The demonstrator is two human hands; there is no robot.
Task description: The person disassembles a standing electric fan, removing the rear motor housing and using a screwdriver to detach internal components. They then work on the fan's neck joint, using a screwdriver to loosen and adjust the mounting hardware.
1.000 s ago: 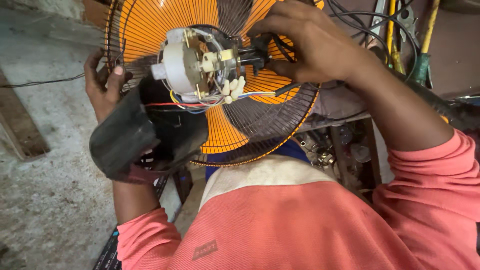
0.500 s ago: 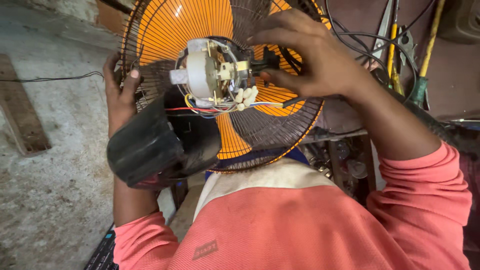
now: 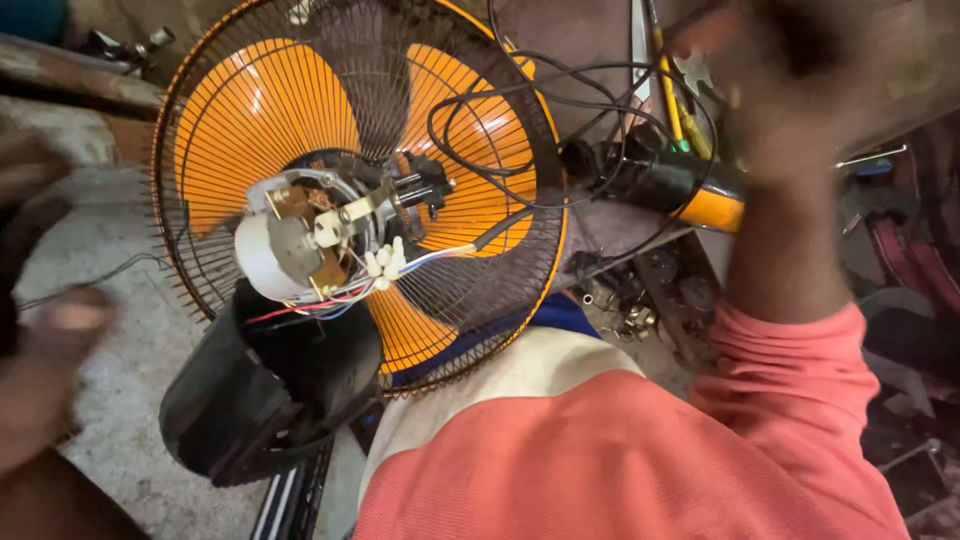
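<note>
Both hands off fan (image 3: 300, 130); left hand (image 3: 45, 370), right hand (image 3: 800, 100) blurred, grips unreadable.

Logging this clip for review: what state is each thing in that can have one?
Fan motor: exposed, wires showing.
Black motor cover: off, hanging below the motor.
Fan guard: on, orange blades behind it.
Black cord: loose, looped across the guard.
Left hand: blurred, off the fan.
Right hand: raised, blurred.
</note>
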